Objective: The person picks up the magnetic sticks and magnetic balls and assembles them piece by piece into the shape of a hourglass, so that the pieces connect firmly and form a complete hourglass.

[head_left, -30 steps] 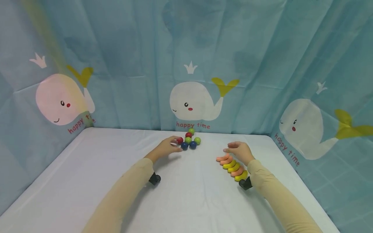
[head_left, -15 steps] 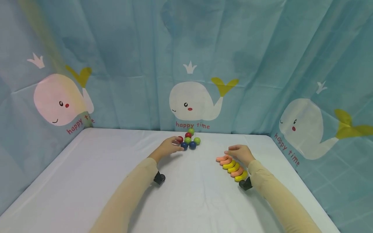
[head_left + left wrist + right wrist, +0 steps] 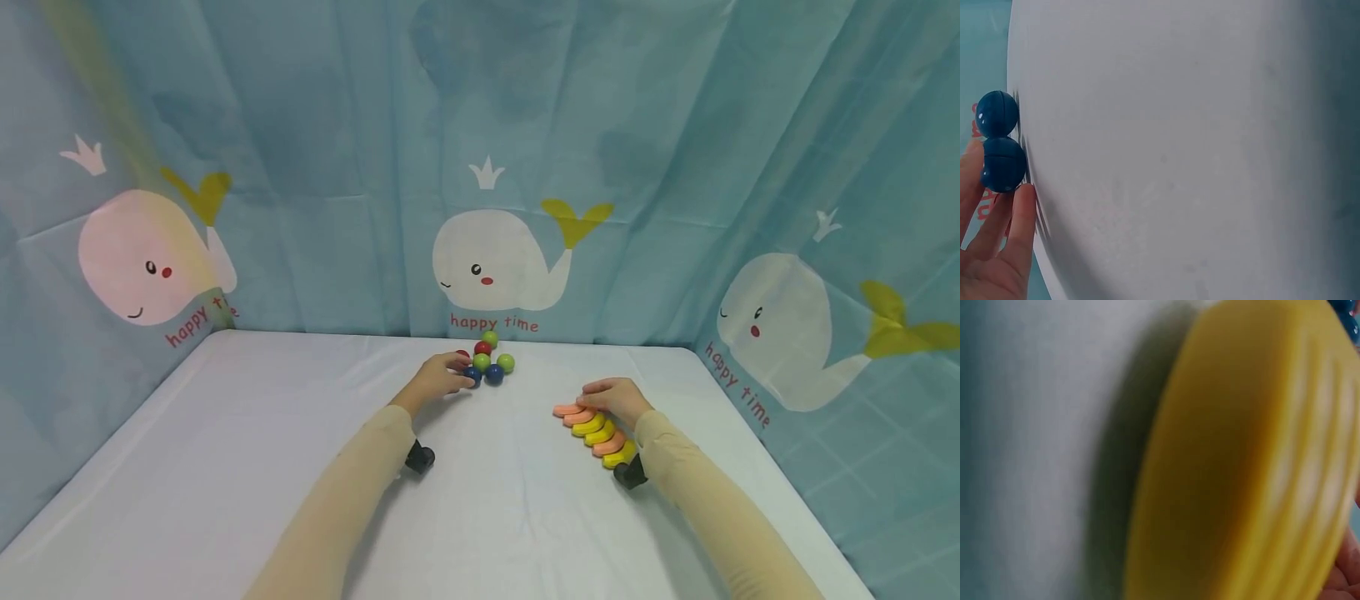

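My left hand (image 3: 435, 377) reaches to the left side of a cluster of small glossy balls. Its thumb lies at a blue ball (image 3: 472, 377), and its fingers reach over a partly hidden red ball (image 3: 462, 356). In the left wrist view, straight fingers (image 3: 1021, 228) lie right at the lower of two seamed blue balls (image 3: 1004, 165). My right hand (image 3: 618, 398) is over the far end of a row of curved pieces, fingertips at a peach piece (image 3: 570, 411); I cannot tell whether they pinch it. A ridged yellow piece (image 3: 1241, 462) fills the right wrist view.
Green balls (image 3: 506, 363), another red ball (image 3: 482, 348) and a second blue ball (image 3: 494, 374) make up the cluster. Yellow (image 3: 588, 427) and peach pieces overlap along the row. A white cloth (image 3: 480, 500) covers the table; a blue whale-print curtain (image 3: 337, 167) hangs behind.
My right hand has lowered onto the far end of the row of curved pieces. My left hand has moved slightly right and covers more of the red ball.
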### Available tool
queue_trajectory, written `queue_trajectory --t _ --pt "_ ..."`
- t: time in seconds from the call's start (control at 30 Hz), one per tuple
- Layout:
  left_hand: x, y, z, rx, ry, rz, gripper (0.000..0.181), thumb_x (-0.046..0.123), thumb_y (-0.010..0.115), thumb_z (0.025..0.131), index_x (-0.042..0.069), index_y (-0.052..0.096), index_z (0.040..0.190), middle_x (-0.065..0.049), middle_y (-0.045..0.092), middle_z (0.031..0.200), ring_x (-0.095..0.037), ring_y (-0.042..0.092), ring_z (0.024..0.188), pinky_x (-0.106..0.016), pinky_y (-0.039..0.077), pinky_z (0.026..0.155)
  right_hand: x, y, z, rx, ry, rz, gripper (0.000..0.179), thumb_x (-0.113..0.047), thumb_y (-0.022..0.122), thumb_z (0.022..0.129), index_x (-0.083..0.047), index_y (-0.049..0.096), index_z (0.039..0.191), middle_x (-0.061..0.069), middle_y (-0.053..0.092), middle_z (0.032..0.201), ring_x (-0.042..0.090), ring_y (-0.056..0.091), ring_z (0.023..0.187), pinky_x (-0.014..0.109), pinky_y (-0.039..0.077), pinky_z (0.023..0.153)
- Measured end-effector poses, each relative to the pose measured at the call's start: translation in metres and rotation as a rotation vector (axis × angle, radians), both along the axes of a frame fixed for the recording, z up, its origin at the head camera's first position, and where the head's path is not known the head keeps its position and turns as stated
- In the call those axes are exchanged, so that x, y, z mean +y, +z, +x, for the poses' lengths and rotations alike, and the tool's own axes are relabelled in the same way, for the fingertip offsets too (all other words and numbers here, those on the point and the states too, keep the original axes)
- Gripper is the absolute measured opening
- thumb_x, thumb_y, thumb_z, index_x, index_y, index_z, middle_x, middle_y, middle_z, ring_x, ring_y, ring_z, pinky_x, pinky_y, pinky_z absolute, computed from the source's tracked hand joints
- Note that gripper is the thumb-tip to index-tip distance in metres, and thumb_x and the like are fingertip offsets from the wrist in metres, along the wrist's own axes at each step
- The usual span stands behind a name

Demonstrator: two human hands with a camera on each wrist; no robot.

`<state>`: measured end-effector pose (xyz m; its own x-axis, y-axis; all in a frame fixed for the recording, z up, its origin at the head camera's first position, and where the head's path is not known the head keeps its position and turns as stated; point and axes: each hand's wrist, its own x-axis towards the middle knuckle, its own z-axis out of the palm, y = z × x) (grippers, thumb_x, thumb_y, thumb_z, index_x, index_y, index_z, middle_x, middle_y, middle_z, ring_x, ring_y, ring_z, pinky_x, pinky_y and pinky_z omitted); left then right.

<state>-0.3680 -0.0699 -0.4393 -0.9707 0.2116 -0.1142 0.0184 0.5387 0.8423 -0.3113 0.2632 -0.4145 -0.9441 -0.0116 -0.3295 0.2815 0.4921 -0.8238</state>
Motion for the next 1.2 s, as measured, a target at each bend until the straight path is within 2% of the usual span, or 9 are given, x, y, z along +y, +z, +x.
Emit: queue_trajectory --t 0.23,0.4,0.5,0.63,0.87,1.2 --pt "0.003 0.000 0.002 -0.021 -0.010 -0.012 0.045 0.017 0.070 0.092 0.010 0.059 0.136 -0.013 0.059 0.139 -0.024 0.066 0.112 -0.034 0.056 0.094 0.004 -0.001 0.001 -0.011 0.005 0.055 0.047 -0.026 0.069 0.093 -0.002 0.059 0.133 0.018 0.058 0.136 0.031 0.052 0.122 0.043 0.047 0.101" --pt "0.003 0.002 0.001 -0.033 0.005 -0.031 0.039 0.016 0.069 0.093 0.009 0.063 0.131 -0.012 0.063 0.134 -0.022 0.066 0.107 -0.034 0.056 0.094 0.002 -0.003 -0.006 -0.021 0.000 0.053 0.044 -0.027 0.070 0.092 -0.004 0.062 0.128 0.016 0.059 0.133 0.029 0.052 0.117 0.036 0.048 0.092" --pt "0.002 0.004 0.000 -0.039 0.007 -0.049 0.037 0.017 0.070 0.093 0.009 0.064 0.128 -0.012 0.065 0.130 -0.020 0.066 0.104 -0.034 0.056 0.093 0.000 -0.004 -0.012 -0.008 0.018 0.091 0.042 -0.028 0.071 0.091 -0.004 0.065 0.125 0.015 0.061 0.130 0.028 0.052 0.115 0.035 0.048 0.090" --pt "0.001 0.005 0.002 -0.052 -0.013 -0.081 0.036 0.020 0.071 0.092 0.011 0.065 0.127 -0.010 0.066 0.127 -0.019 0.066 0.101 -0.033 0.057 0.091 0.002 -0.004 -0.016 -0.018 0.053 0.136 0.042 -0.030 0.072 0.091 -0.007 0.066 0.125 0.012 0.063 0.128 0.027 0.053 0.115 0.035 0.048 0.089" --pt "-0.004 0.010 0.011 -0.040 -0.044 -0.122 0.032 0.023 0.070 0.093 0.015 0.067 0.123 -0.007 0.067 0.123 -0.019 0.065 0.097 -0.032 0.056 0.085 0.008 -0.008 -0.025 -0.016 0.117 0.137 0.042 -0.028 0.073 0.089 -0.009 0.067 0.125 0.011 0.064 0.131 0.028 0.053 0.120 0.038 0.046 0.095" --pt "-0.009 0.011 0.015 -0.077 -0.022 -0.115 0.030 0.022 0.071 0.092 0.014 0.067 0.120 -0.008 0.066 0.126 -0.018 0.066 0.097 -0.031 0.058 0.087 -0.012 0.008 -0.004 -0.043 0.105 0.087 0.037 -0.022 0.068 0.092 -0.011 0.065 0.128 0.011 0.060 0.131 0.027 0.053 0.109 0.034 0.054 0.075"
